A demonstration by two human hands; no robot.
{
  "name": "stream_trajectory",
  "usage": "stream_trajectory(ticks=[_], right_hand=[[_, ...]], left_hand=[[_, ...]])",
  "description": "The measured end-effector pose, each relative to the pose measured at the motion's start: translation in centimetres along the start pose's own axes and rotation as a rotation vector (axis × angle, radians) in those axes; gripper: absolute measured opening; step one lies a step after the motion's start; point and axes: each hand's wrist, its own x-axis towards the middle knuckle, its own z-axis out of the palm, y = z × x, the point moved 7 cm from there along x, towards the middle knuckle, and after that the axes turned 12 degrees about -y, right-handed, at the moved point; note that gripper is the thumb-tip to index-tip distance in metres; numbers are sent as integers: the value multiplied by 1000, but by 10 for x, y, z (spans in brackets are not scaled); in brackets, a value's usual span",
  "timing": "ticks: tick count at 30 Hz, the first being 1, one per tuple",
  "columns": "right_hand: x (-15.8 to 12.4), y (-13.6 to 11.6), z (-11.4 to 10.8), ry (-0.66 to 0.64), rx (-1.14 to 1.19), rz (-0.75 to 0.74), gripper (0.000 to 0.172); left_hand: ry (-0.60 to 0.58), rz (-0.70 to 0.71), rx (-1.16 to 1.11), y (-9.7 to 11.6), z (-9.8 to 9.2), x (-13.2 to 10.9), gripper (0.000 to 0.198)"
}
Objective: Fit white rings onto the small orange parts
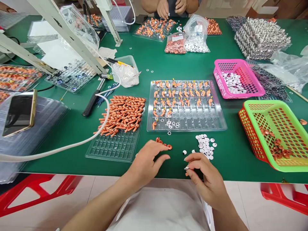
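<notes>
My left hand point(147, 162) rests on the green table near its front edge, fingers spread, their tips beside a few small orange ring parts point(163, 143). My right hand point(204, 175) is curled in a pinch on a small orange and silver part at its fingertips. Just beyond it lies a heap of small white discs point(205, 145). Farther back stands a clear compartment tray point(186, 106), its far rows filled with orange parts. To its left another clear tray point(115, 146) carries a pile of orange tube-like parts point(122, 114).
A green-and-red basket point(276, 134) with orange rings sits right, a pink basket point(237, 78) of white discs behind it. A phone point(19, 112) lies on stacked trays left; a white hose point(72, 146) and hammer point(92, 101) cross the table. Another person's hands point(170, 7) work opposite.
</notes>
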Motion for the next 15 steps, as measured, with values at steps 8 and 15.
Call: stream_trajectory(ticks=[8, 15], right_hand=[[1, -4, 2, 4, 0, -36, 16], [-1, -6, 2, 106, 25, -49, 16]], left_hand=[[-48, 80, 359, 4, 5, 29, 16], [-85, 104, 191, 10, 5, 32, 14]])
